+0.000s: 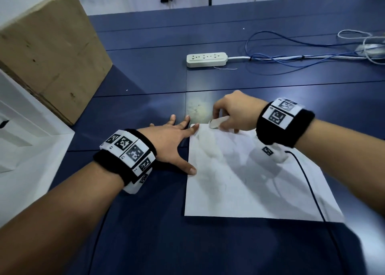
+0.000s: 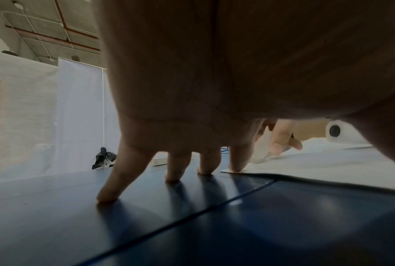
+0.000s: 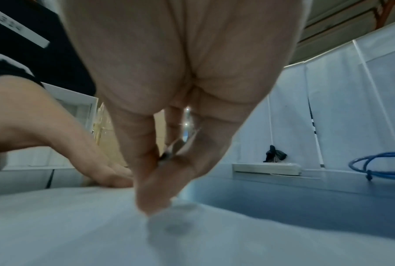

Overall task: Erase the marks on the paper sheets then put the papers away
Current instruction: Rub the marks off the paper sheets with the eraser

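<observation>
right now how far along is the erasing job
Done: nothing clearly; the paper sheet still shows faint grey marks. In hand: the right hand pinches a white eraser against the sheet's far corner, while the left hand lies spread, fingertips pinning the sheet's left edge. Left: erasing the remaining marks and putting the paper away; it still lies on the blue table.

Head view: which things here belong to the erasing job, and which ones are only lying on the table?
Part of the job:
- paper sheet, flat on the blue table
- white eraser, held in the right hand at the sheet's far edge
- left hand, fingers spread, pressing the sheet's left edge

Just lying about:
- power strip
- blue cable
- cardboard box
</observation>
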`<state>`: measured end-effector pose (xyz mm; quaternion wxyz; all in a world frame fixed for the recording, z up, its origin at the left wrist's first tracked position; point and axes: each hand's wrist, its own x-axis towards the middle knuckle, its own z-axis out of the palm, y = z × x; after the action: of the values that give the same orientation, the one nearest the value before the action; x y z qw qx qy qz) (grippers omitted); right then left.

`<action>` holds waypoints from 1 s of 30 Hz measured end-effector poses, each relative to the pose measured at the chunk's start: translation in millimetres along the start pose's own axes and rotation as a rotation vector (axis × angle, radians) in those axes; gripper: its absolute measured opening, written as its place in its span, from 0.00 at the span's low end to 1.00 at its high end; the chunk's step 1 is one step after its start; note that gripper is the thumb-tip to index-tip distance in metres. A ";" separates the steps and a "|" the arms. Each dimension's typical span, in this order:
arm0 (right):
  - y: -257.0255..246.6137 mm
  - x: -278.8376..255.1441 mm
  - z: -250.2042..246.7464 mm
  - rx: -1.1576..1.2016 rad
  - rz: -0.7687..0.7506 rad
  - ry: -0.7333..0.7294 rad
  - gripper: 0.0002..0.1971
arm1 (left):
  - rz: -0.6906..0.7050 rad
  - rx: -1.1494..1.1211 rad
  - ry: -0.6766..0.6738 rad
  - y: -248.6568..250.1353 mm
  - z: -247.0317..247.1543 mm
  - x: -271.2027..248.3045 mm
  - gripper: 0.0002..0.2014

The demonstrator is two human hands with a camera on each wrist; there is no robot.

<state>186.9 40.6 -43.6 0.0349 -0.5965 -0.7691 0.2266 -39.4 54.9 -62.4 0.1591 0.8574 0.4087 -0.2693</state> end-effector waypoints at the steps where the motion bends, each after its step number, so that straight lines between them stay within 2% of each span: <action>1: 2.1 -0.9 1.0 0.017 0.003 0.012 0.05 | 0.000 0.000 0.000 0.1 0.2 -0.1 0.67; 2: 1.4 -5.5 2.3 0.026 -0.013 -0.017 0.05 | 0.001 -0.002 0.002 -0.1 0.1 0.0 0.67; 6: -14.9 -37.3 9.8 0.030 -0.148 -0.395 0.09 | -0.003 -0.005 0.002 -0.5 0.5 0.1 0.67; 7: -16.6 -38.9 9.9 0.022 -0.156 -0.428 0.10 | -0.002 -0.005 -0.001 -0.6 0.6 0.5 0.67; 9: -12.8 -28.5 6.9 -0.005 -0.138 -0.341 0.09 | 0.003 -0.007 -0.001 -0.6 0.6 1.2 0.67; 12: 0.6 -3.4 -0.3 0.001 -0.033 -0.064 0.06 | 0.004 -0.002 -0.002 -0.4 0.1 0.6 0.67; 14: 5.4 0.0 -1.5 0.021 -0.006 0.010 0.05 | 0.000 -0.001 -0.004 0.1 0.2 -0.1 0.67; 16: 2.0 -11.2 1.2 0.030 -0.069 -0.092 0.05 | 0.002 -0.002 0.000 -0.1 0.0 -0.1 0.67; 19: -13.5 -35.9 7.4 0.035 -0.172 -0.381 0.08 | -0.002 -0.008 0.002 -0.2 0.2 0.7 0.67; 20: -15.3 -37.7 8.8 0.019 -0.178 -0.422 0.09 | -0.005 -0.007 0.000 -0.6 0.5 0.6 0.67; 21: -15.3 -35.6 8.7 -0.004 -0.175 -0.408 0.10 | -0.005 -0.006 -0.002 -0.7 0.6 1.0 0.67; 27: 5.7 -1.9 -0.2 -0.019 -0.010 -0.071 0.06 | -0.008 -0.015 -0.003 -0.9 0.6 -0.2 0.67; 29: 6.4 -7.0 3.6 -0.012 -0.035 -0.045 0.06 | -0.004 -0.019 0.003 -1.2 0.8 0.3 0.67; 30: 3.6 -13.6 5.5 -0.005 -0.069 -0.096 0.07 | -0.001 -0.023 0.006 -1.6 1.1 0.7 0.67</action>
<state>192.2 26.9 -46.9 0.0043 -0.5584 -0.7905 0.2516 -40.7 55.7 -63.8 0.1675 0.8561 0.4125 -0.2623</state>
